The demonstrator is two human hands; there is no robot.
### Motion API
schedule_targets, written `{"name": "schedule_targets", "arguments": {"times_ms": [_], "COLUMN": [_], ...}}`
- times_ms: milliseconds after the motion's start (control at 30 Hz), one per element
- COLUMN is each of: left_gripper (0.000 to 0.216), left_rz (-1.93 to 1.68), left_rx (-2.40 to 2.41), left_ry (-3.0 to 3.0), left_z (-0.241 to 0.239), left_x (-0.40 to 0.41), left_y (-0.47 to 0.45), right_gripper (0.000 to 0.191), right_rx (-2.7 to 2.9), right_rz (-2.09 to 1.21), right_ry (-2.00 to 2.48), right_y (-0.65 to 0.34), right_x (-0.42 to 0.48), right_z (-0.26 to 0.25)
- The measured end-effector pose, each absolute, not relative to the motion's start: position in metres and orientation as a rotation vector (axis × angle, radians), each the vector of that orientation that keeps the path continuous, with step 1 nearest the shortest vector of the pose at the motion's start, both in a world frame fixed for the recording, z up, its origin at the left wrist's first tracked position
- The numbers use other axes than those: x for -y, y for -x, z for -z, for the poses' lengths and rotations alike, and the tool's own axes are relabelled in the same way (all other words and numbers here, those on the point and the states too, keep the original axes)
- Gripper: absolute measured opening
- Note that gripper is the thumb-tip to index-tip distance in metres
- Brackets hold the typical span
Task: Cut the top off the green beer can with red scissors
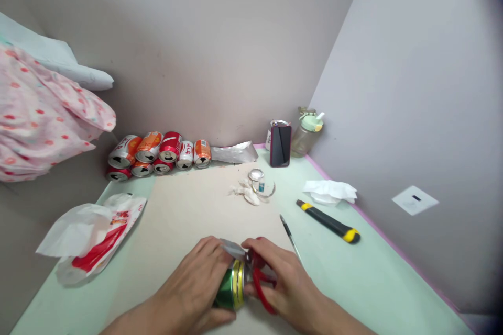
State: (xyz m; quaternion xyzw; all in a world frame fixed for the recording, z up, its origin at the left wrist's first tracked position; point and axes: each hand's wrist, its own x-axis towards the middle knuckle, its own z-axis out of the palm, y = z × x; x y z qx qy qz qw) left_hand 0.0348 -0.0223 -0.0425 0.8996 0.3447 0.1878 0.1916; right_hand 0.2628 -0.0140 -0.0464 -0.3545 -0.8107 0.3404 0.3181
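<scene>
My left hand is wrapped round a green and yellow can lying on its side, low in the middle of the head view. One end of the can points right, towards my other hand. My right hand is closed on red-handled scissors. A grey blade shows above the can's yellow band, close to its rim. A dark uneven line runs along that band. My fingers hide much of the can and part of the scissors, so I cannot tell exactly where the blades touch.
Several empty drink cans are stacked at the back left, beside a flattened metal sheet. A phone and a bottle stand behind. A utility knife, a pen, tissues and a tissue pack lie around.
</scene>
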Motion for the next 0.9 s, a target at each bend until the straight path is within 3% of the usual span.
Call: {"name": "schedule_targets", "arguments": {"times_ms": [200,367,567,767,900], "left_gripper": [0.116,0.107,0.108,0.07,0.07], "left_rz": [-0.609,-0.621,-0.518,-0.367,-0.428], "left_rx": [-0.949,-0.971,-1.078,-1.17,-1.173], "left_ry": [-2.534,-2.511,-2.523,-2.367,-2.388], "left_z": [0.052,0.046,0.036,0.029,0.032], "left_x": [0.022,0.023,0.027,0.027,0.027], "left_y": [-0.033,-0.034,-0.039,-0.044,-0.042], "right_gripper": [0.043,0.059,0.06,0.062,0.073], "right_rx": [2.221,2.189,2.162,2.133,2.149], "right_rz": [-0.791,-0.701,-0.654,-0.704,-0.584], "right_ry": [0.978,0.925,0.892,0.939,0.914], "right_y": [-0.262,-0.264,-0.265,-0.266,-0.269], "right_x": [0.016,0.017,0.017,0.019,0.02], "right_z": [0.047,0.05,0.05,0.047,0.054]}}
